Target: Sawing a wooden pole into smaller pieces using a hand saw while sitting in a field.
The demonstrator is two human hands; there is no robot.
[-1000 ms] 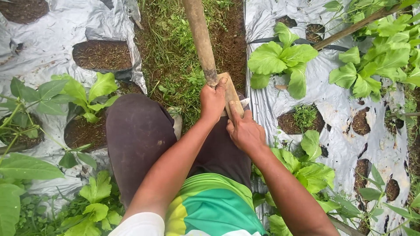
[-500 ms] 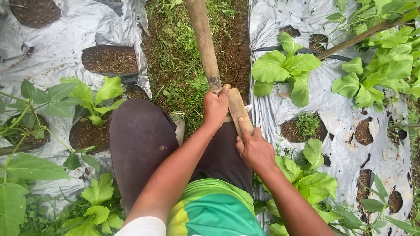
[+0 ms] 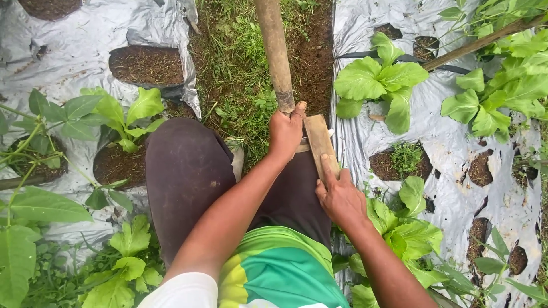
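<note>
My left hand point(image 3: 287, 130) grips a long brown wooden handle point(image 3: 275, 52) that runs up and away over the grassy furrow. My right hand point(image 3: 339, 195) holds the flat wooden lower end point(image 3: 318, 144) of the same tool, with the forefinger laid along it. Both hands are above my dark trousers point(image 3: 188, 177), just in front of my green and yellow shirt point(image 3: 279, 268). The tool's far end is out of the frame.
Silver plastic mulch point(image 3: 68, 40) covers raised beds on both sides, with round planting holes of bare soil point(image 3: 147, 64). Leafy green seedlings point(image 3: 379, 80) grow from several holes. A grassy furrow point(image 3: 240, 51) runs between the beds. A thin stake point(image 3: 485, 43) slants at the upper right.
My right hand has slid down the flat wooden end, away from my left hand. The left hand keeps its grip on the handle. The view has shifted slightly.
</note>
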